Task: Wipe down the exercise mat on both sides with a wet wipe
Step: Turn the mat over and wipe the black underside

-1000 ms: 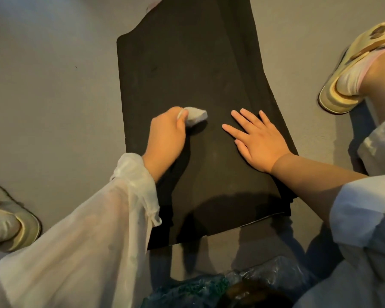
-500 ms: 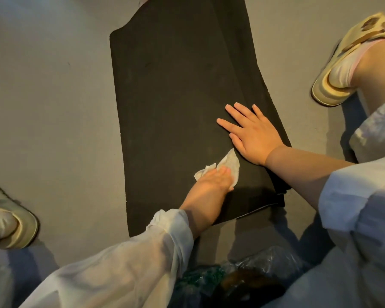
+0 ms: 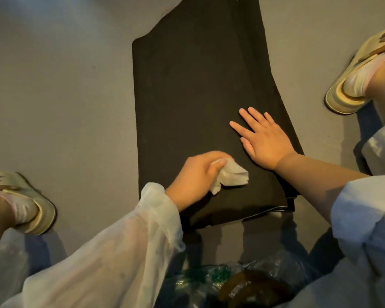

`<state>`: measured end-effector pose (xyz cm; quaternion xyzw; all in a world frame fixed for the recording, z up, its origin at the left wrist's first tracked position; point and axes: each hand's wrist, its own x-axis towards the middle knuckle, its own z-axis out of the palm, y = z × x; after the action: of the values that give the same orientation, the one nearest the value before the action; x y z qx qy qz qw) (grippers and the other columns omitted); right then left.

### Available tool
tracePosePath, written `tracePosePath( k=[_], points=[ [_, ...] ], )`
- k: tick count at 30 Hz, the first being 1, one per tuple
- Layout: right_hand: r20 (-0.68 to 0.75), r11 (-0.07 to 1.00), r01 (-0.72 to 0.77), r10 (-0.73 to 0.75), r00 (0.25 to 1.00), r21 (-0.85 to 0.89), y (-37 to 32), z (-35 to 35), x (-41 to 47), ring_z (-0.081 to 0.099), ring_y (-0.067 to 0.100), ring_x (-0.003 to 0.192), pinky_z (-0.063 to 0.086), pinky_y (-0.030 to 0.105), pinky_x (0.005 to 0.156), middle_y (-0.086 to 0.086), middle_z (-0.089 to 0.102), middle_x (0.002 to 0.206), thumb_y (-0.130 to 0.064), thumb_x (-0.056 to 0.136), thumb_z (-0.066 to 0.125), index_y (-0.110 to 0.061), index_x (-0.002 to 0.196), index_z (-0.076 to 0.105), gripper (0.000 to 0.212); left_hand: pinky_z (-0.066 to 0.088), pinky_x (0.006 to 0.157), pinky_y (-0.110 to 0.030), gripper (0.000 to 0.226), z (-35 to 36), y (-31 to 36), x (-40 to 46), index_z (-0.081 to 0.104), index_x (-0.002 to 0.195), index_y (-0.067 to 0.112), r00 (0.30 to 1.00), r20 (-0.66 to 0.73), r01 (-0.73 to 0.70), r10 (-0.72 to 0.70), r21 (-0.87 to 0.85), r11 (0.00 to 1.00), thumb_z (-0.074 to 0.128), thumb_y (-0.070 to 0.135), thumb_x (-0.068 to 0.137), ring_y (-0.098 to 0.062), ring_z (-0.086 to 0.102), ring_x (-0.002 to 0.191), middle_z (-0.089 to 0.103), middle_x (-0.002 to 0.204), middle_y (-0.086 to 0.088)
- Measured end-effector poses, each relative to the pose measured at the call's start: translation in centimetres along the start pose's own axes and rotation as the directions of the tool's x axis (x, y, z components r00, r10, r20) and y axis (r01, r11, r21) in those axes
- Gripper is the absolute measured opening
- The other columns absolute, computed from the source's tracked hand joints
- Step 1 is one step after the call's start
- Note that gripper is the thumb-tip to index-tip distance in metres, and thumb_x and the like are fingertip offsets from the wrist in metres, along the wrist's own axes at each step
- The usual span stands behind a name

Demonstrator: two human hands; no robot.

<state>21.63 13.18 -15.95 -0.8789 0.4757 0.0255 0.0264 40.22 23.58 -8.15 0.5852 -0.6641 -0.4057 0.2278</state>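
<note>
1. Exercise mat: black, lies flat on the grey floor, long side running away from the person. Near end looks folded w/ more than one layer; a thin pale edge shows at its near right corner.
2. Left hand: on the mat's near part, approx. mid-width. Fingers curled round a wet wipe, thumb clamped on top of it. Wipe is white, bunched, sticking out to the right of the hand & touching the mat.
3. Right hand: palm down on the mat, right of the wipe, close to the mat's right edge. Fingers straight, slightly spread, pressed flat; holds nothing.
4. Sleeves: sheer white sleeve on the left arm; right forearm bare, pale sleeve pushed up past it.
5. Feet: one slipper on the floor right of the mat, another left of the mat's near end; both pale yellow, w/ light socks.
6. Below the mat's near edge: crinkled plastic bag w/ green bits inside; contents can't be made out.
</note>
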Motion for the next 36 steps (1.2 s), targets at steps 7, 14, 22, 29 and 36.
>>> tracePosePath(
  k=[7, 14, 22, 29, 36],
  points=[
    [0.000, 1.000, 0.000, 0.000, 1.000, 0.010, 0.1, 0.2, 0.0, 0.007, 0.023, 0.146, -0.001, 0.038, 0.113, 0.004, 0.014, 0.158, -0.040, 0.097, 0.020, -0.032, 0.148, 0.021, 0.051, 0.046, 0.071, -0.028, 0.023, -5.0, -2.3, 8.0, 0.052, 0.065, 0.017, 0.919, -0.309, 0.272, -0.244, 0.052, 0.961, 0.056, 0.020, 0.088, -0.014, 0.053, 0.075, 0.053, 0.080, -0.001],
    [-0.016, 0.999, 0.004, -0.004, 1.000, 0.043, 0.1, -0.1, 0.1, 0.015, 0.025, 0.145, 0.006, 0.040, 0.114, 0.006, 0.022, 0.156, -0.037, 0.097, 0.026, -0.030, 0.146, 0.030, 0.050, 0.034, 0.076, -0.018, 0.043, -7.1, -4.1, 13.9, 0.040, 0.113, 0.007, 0.793, -0.558, 0.365, -0.244, 0.116, 0.924, 0.051, -0.012, 0.077, -0.016, 0.038, 0.092, 0.033, 0.110, -0.005],
    [-0.082, 0.996, 0.021, -0.014, 0.997, 0.082, 0.3, 0.3, 0.3, 0.031, 0.030, 0.139, 0.020, 0.047, 0.111, 0.010, 0.037, 0.149, -0.028, 0.095, 0.047, -0.027, 0.139, 0.045, 0.044, 0.037, 0.080, -0.025, 0.026, -8.6, -6.6, 18.2, 0.055, 0.111, 0.007, 0.827, -0.547, 0.308, -0.130, 0.247, 0.919, 0.041, 0.002, 0.089, -0.018, 0.051, 0.096, 0.052, 0.105, -0.005],
    [-0.064, 0.991, 0.029, -0.021, 0.998, 0.127, 0.4, 0.0, 0.5, 0.030, 0.030, 0.139, 0.017, 0.046, 0.111, 0.010, 0.036, 0.149, -0.032, 0.092, 0.035, -0.027, 0.139, 0.045, 0.048, 0.034, 0.078, -0.021, 0.042, -7.1, -8.3, 17.2, 0.057, 0.125, 0.013, 0.921, -0.387, 0.140, 0.044, 0.435, 0.890, 0.041, -0.006, 0.091, -0.023, 0.055, 0.099, 0.061, 0.110, -0.006],
    [-0.073, 0.991, 0.031, -0.022, 0.997, 0.131, 0.4, 0.1, 0.3, 0.023, 0.029, 0.142, 0.013, 0.045, 0.114, 0.009, 0.030, 0.152, -0.027, 0.097, 0.039, -0.027, 0.142, 0.040, 0.044, 0.038, 0.101, -0.035, 0.018, -3.0, -8.5, 9.3, 0.063, 0.061, 0.025, 0.956, -0.289, 0.036, 0.049, 0.280, 0.959, 0.071, 0.039, 0.068, -0.013, 0.052, 0.088, 0.056, 0.083, 0.003]
  ],
)
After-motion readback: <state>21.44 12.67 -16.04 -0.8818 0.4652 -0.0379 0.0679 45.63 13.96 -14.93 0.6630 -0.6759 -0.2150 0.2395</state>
